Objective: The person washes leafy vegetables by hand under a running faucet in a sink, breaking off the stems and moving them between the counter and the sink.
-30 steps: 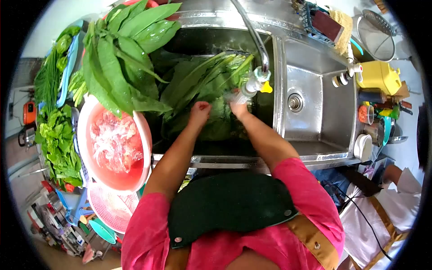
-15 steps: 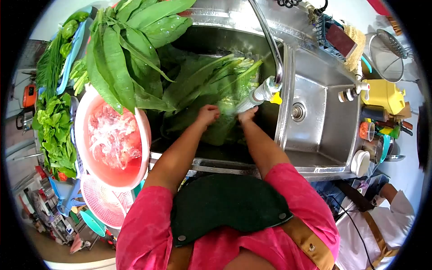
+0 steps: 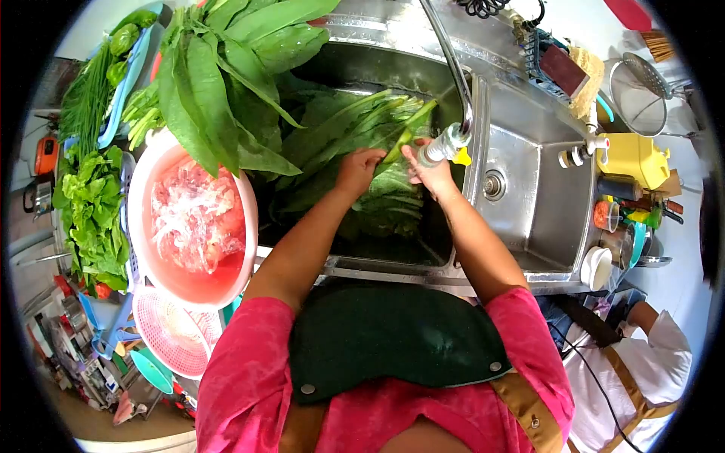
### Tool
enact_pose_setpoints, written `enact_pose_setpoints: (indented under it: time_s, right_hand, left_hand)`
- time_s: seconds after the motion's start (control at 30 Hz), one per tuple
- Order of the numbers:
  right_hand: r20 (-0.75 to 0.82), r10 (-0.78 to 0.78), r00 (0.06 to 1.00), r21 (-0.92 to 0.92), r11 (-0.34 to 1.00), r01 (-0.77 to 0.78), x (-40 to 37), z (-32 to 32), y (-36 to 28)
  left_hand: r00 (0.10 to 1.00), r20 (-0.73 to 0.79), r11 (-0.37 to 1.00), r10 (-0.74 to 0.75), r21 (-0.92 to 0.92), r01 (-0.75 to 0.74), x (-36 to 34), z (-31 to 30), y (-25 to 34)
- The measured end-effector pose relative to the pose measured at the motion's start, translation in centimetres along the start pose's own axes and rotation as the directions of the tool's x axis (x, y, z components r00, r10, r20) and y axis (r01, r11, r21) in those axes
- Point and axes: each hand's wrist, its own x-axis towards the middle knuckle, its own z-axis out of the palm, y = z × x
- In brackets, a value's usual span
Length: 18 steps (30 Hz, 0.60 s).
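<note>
Both my arms reach forward, bare at the elbows, my left forearm (image 3: 311, 243) and right forearm (image 3: 483, 240) slanting inward. My left hand (image 3: 358, 172) curls its fingers; my right hand (image 3: 433, 172), near it, angles its thumb leftward.

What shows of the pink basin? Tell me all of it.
The pink basin is rounded, looks like smooth plastic, and has a pale rim. It stands upright left of the sink, holding wet-looking reddish-and-white pieces I cannot identify. Large green leaves hang over its far edge, possibly touching it. The left hand and right hand are clear of it.
</note>
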Motion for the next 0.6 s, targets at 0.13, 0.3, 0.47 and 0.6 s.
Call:
enact_pose_setpoints:
  time_s: [0.13,0.3,0.47,0.6]
  right_hand:
    - [0.096,-0.092,0.991,-0.035,0.995,0.096,1.7,-1.0,1.3]
    - [0.263,0.062,0.963,0.048,0.996,-0.077,0.9,-0.6,0.8]
    - [0.157,0.139,0.978,-0.176,0.978,-0.111,-0.1,-0.9,-1.1]
    - [0.251,0.176,0.952,-0.196,0.972,-0.128,0.6,-1.1,-0.4]
  left_hand:
    - [0.964,0.134,0.804,0.229,0.532,-0.265,-0.7,-1.1,1.2]
    - [0.960,0.039,0.930,0.277,0.239,-0.278,-1.3,0.6,2.1]
    - [0.983,0.163,0.989,0.089,0.103,-0.106,-1.8,0.2,1.3]
    - [0.948,0.067,0.916,0.312,0.243,-0.319,-2.2,0.2,1.0]
